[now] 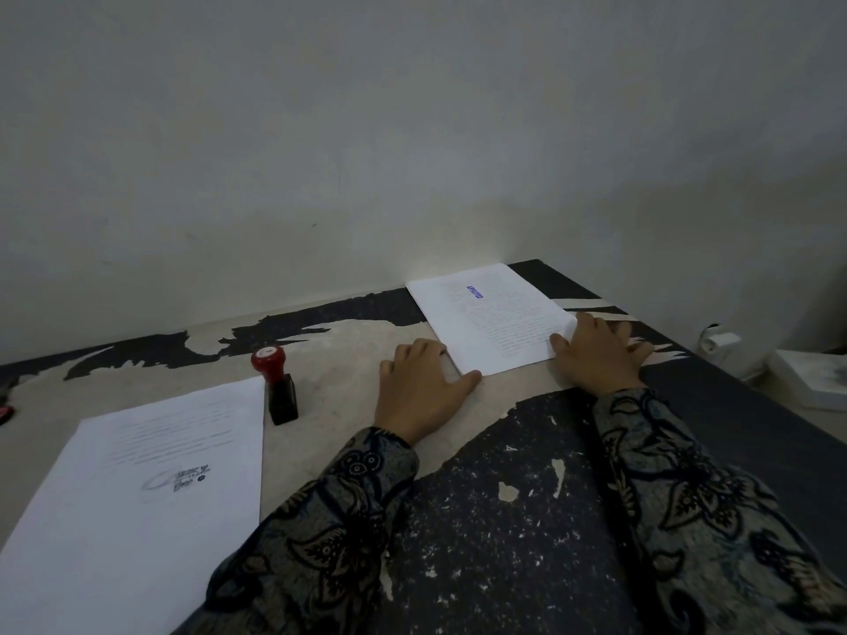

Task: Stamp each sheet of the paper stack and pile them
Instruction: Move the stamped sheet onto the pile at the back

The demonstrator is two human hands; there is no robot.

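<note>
Straight fingers of the left hand (419,387) and right hand (596,355) press opposite edges of the white stamped paper pile (492,318), squaring it. Next, probably, reach for the red-capped black stamp (277,387) beside the unstamped white sheets (137,488).

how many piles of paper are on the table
2: the stamped pile at the far right between both hands, and the near-left pile beside the stamp. Sheets underneath can't be counted.

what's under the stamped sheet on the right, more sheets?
The stamped sheet tops a thin pile on the table; layered edges show at the near corner by the left hand. The right hand holds the other edge. Lower sheets' faces are covered; their stamps and count cannot be told.
</note>
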